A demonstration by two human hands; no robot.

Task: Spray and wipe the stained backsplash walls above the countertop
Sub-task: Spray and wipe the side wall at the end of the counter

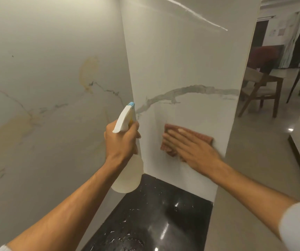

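Right hand flat, fingers straight, pressing brown cloth against side backsplash wall, low near black countertop: likely wiping there. Left hand grips spray bottle, nozzle toward corner, likely ready. Yellowish stains on left wall, untouched. No readable writing.

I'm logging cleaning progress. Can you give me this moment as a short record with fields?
left hand: grips spray bottle, nozzle aimed up toward the wall corner
right hand: flat, presses brown cloth against right wall
left wall: yellowish stains show, no cloth on them
countertop: black, glossy, pale specks
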